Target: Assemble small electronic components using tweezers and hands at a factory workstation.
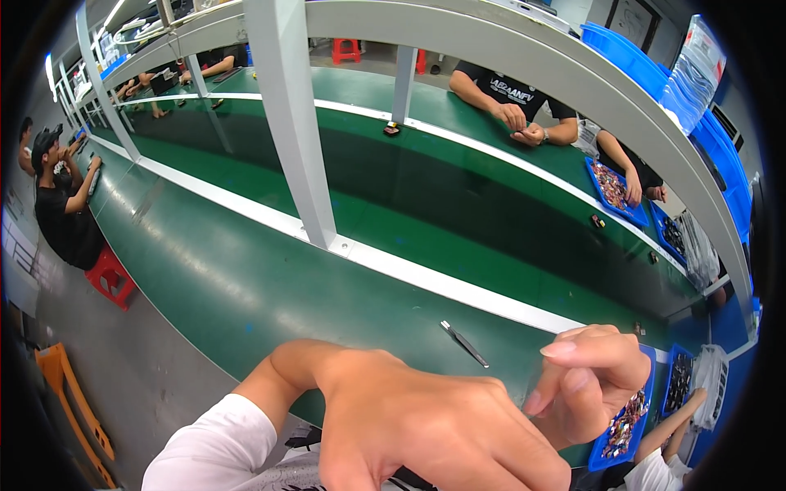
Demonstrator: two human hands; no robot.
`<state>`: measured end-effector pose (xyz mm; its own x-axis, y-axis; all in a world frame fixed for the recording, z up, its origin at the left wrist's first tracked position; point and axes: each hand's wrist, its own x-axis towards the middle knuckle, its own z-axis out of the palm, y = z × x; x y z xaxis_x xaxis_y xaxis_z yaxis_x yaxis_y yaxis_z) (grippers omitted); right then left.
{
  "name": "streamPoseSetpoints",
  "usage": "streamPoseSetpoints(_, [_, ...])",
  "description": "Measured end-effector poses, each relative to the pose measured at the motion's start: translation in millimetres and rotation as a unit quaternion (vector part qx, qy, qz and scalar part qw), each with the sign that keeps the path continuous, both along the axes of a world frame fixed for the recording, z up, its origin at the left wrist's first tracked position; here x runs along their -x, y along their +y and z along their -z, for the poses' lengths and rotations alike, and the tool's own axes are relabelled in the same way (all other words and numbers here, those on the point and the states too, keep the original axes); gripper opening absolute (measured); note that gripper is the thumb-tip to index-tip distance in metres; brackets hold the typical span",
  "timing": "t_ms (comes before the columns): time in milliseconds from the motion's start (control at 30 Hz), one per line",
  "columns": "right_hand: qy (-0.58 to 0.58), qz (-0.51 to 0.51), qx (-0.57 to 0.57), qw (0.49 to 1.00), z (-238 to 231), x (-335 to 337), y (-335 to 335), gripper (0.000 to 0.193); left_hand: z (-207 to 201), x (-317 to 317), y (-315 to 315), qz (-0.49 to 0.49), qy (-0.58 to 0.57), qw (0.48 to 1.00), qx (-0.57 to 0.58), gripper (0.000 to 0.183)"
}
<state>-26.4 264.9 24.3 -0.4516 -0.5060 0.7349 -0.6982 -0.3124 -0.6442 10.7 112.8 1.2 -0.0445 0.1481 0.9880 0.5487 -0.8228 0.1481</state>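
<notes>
My left hand (426,417) fills the lower middle of the view, its back toward the camera and its fingers curled down out of sight. Its forearm, in a white sleeve (213,450), comes in from the lower left. My right hand (594,385) is just to its right with bent fingers, the tips pointing at the left hand. Something faint and clear may sit between the fingertips, but I cannot tell. Metal tweezers (464,344) lie on the green table (246,278) just beyond both hands.
A blue tray of small parts (626,425) sits under my right hand, with more blue trays (610,188) across the table. A white frame post (295,123) stands mid-table. A white strip borders a dark green belt (458,221). Other people sit opposite and far left.
</notes>
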Motion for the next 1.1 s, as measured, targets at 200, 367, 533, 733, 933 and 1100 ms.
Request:
streamPoseSetpoints(200, [-0.009, -0.005, -0.037, 0.999, -6.4, 1.6, 3.7, 0.02, -10.3, -6.5, -32.0, 0.006, -0.08, 0.988, 0.132, 0.039])
streamPoseSetpoints(367, [-0.098, 0.055, -0.018, 0.993, -6.9, -9.2, -4.4, 0.026, -10.5, 0.6, -2.9, 0.046, -0.032, 0.998, 0.015, 0.069])
streamPoseSetpoints(533, [-0.098, 0.049, -0.023, 0.994, -5.6, -7.0, -5.5, 0.029, 5.7, -5.7, 6.3, 0.025, -0.061, 0.998, 0.002, 0.068])
streamPoseSetpoints(733, [-0.109, 0.054, -0.022, 0.992, -7.7, -13.1, -5.7, 0.031, 3.9, -7.5, 2.7, 0.029, -0.052, 0.998, 0.026, 0.071])
streamPoseSetpoints(933, [-0.07, 0.017, -0.009, 0.997, 0.9, -8.3, -8.0, 0.027, 5.4, -32.7, -17.5, 0.137, -0.208, 0.945, 0.21, 0.082])
streamPoseSetpoints(1100, [-0.058, 0.007, -0.004, 0.998, -0.8, -9.5, -7.2, 0.023, -76.9, -95.5, -17.2, -0.283, -0.487, 0.737, 0.374, 0.105])
